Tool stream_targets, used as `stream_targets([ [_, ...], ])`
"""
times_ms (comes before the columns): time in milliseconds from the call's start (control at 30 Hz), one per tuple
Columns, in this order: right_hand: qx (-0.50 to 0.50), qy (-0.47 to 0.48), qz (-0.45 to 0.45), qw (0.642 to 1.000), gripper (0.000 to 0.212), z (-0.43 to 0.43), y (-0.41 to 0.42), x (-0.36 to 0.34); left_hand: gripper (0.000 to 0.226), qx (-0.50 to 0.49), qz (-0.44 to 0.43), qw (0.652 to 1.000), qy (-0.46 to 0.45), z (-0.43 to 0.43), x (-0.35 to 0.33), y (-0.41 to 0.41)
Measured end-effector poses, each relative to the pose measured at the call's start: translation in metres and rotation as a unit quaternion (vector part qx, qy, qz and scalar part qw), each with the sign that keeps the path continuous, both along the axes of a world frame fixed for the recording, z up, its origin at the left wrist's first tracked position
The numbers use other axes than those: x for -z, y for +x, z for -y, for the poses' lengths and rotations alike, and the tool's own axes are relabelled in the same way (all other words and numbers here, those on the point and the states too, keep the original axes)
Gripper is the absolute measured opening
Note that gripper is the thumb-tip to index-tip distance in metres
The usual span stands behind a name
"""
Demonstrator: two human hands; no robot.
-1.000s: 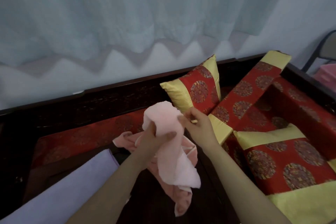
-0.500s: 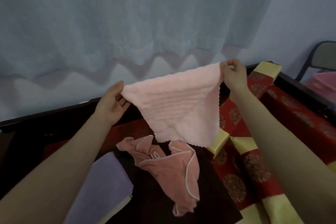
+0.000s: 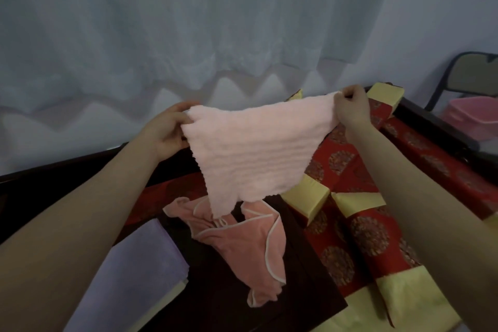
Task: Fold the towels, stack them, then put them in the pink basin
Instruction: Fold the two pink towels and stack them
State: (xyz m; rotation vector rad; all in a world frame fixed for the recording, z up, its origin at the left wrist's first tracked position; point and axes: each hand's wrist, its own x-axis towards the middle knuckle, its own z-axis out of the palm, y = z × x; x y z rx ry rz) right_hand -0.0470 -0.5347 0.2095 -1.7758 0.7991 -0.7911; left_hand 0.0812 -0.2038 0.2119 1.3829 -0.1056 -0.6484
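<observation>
A light pink ribbed towel (image 3: 250, 153) hangs spread out in the air above the dark tabletop. My left hand (image 3: 167, 132) pinches its upper left corner and my right hand (image 3: 350, 108) pinches its upper right corner. Below it a darker pink towel with white trim (image 3: 242, 248) lies crumpled on the table. A folded lilac towel (image 3: 134, 264) lies flat at the lower left, on top of a pale yellow one whose edge shows. The pink basin (image 3: 471, 118) stands at the far right, beyond the couch's arm.
Red and yellow patterned cushions (image 3: 361, 237) fill the seat to the right of the dark wooden table (image 3: 231, 304). A pale curtain (image 3: 215, 35) hangs behind. A dark chair (image 3: 469, 75) stands at the far right, behind the basin.
One second ago both hands held the light pink towel bunched close together. They have moved apart and up, so the towel now hangs stretched by its top corners. The view has tilted up slightly.
</observation>
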Motion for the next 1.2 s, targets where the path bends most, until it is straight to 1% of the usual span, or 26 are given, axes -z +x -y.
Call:
stream_targets([
  [33, -0.006, -0.001, 0.004, 1.0, 0.013, 0.0, -0.002, 0.0, 0.051, -0.008, 0.014, 1.0, 0.003, 0.004, 0.0, -0.002],
  [100, -0.025, -0.014, 0.01, 1.0, 0.029, 0.003, -0.006, 0.003, 0.045, -0.039, 0.028, 0.999, -0.009, 0.007, 0.003, -0.003],
  [133, -0.032, -0.022, 0.004, 0.999, 0.033, 0.006, -0.008, 0.004, 0.042, -0.055, 0.028, 0.998, -0.022, 0.006, 0.006, -0.001],
  [200, -0.042, -0.04, -0.019, 0.998, 0.029, 0.011, -0.01, 0.009, 0.034, -0.079, 0.032, 0.996, -0.041, 0.003, 0.01, 0.0],
  [267, -0.05, -0.072, -0.047, 0.995, 0.026, 0.014, -0.012, 0.014, 0.028, -0.099, 0.063, 0.992, -0.048, 0.001, 0.013, 0.003],
  [367, -0.055, -0.11, -0.048, 0.991, 0.021, 0.014, -0.014, 0.019, 0.03, -0.114, 0.104, 0.987, -0.05, -0.002, 0.015, 0.009],
  [400, -0.058, -0.096, -0.04, 0.993, 0.019, 0.013, -0.014, 0.019, 0.033, -0.112, 0.11, 0.987, -0.045, -0.003, 0.015, 0.011],
  [433, -0.062, -0.059, -0.025, 0.996, 0.016, 0.012, -0.013, 0.019, 0.035, -0.11, 0.115, 0.987, -0.035, -0.004, 0.015, 0.013],
  [500, -0.078, 0.047, 0.008, 0.996, 0.01, 0.009, -0.012, 0.017, 0.038, -0.108, 0.119, 0.987, -0.016, -0.004, 0.015, 0.017],
  [567, -0.098, 0.121, 0.016, 0.988, 0.013, 0.005, -0.012, 0.017, 0.039, -0.107, 0.119, 0.987, -0.01, -0.004, 0.015, 0.02],
  [600, -0.107, 0.14, 0.003, 0.984, 0.013, 0.003, -0.011, 0.019, 0.039, -0.106, 0.122, 0.987, -0.007, -0.004, 0.015, 0.021],
  [667, -0.114, 0.152, -0.055, 0.98, 0.011, 0.0, -0.01, 0.024, 0.038, -0.1, 0.131, 0.986, -0.002, -0.003, 0.015, 0.021],
  [733, -0.123, 0.158, -0.119, 0.972, 0.02, 0.0, -0.007, 0.03, 0.036, -0.096, 0.147, 0.984, 0.014, -0.003, 0.017, 0.023],
  [767, -0.13, 0.155, -0.146, 0.968, 0.023, 0.0, -0.007, 0.032, 0.034, -0.098, 0.165, 0.981, 0.037, -0.004, 0.019, 0.024],
  [800, -0.136, 0.138, -0.167, 0.967, 0.025, -0.001, -0.007, 0.033, 0.031, -0.103, 0.193, 0.973, 0.072, -0.004, 0.022, 0.025],
  [833, -0.139, 0.092, -0.191, 0.967, 0.028, 0.0, -0.007, 0.035, 0.029, -0.106, 0.231, 0.961, 0.112, -0.005, 0.024, 0.026],
  [900, -0.133, -0.07, -0.239, 0.959, 0.028, -0.001, -0.009, 0.035, 0.029, -0.098, 0.327, 0.921, 0.186, -0.006, 0.024, 0.026],
  [933, -0.124, -0.147, -0.241, 0.951, 0.025, -0.002, -0.011, 0.035, 0.029, -0.092, 0.369, 0.9, 0.215, -0.006, 0.024, 0.025],
  [967, -0.112, -0.2, -0.225, 0.947, 0.02, -0.003, -0.012, 0.035, 0.028, -0.087, 0.4, 0.883, 0.232, -0.005, 0.023, 0.026],
  [1033, -0.077, -0.263, -0.177, 0.945, 0.014, -0.001, -0.013, 0.036, 0.026, -0.079, 0.436, 0.86, 0.254, -0.005, 0.022, 0.025],
  [1133, -0.03, -0.301, -0.131, 0.944, 0.012, 0.006, -0.015, 0.034, 0.023, -0.069, 0.476, 0.831, 0.28, -0.008, 0.021, 0.026],
  [1200, -0.016, -0.336, -0.112, 0.935, 0.014, 0.009, -0.018, 0.032, 0.023, -0.069, 0.496, 0.814, 0.294, -0.01, 0.019, 0.028],
])
